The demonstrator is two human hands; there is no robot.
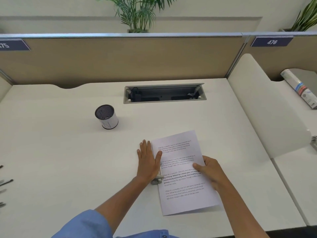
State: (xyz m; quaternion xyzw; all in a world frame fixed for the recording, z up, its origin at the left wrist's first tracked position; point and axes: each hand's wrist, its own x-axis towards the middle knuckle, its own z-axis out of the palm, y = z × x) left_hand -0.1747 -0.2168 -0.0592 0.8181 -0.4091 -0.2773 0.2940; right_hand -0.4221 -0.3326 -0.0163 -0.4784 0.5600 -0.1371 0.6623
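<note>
Two hands share this job, and each has its own part. Far left, a few dark pens [6,182] lie at the edge of the white surface [68,152]. A white cylindrical pen cup with a black mesh rim [106,117] stands well apart from the work, so neither gets in the way.

The left hand [148,160] lies flat, fingers straight and close together, over the silver metal hole punch [158,179]; only the punch's near end shows. Just to its right lies the white printed sheet of paper [180,152], a little askew on the surface, its left edge tucked into the punch. The right hand [212,170] pinches the sheet's right edge, thumb on top of the text and fingers underneath.

To punch cleanly, the push probably wants to come straight down through the heel of the left palm, not from the fingertips — a slanted press could skid the punch. The right hand's job is to nudge the sheet leftward until its edge sits fully against the punch's back stop, then hold it level. Lifting that side would likely set the holes crooked.
</note>
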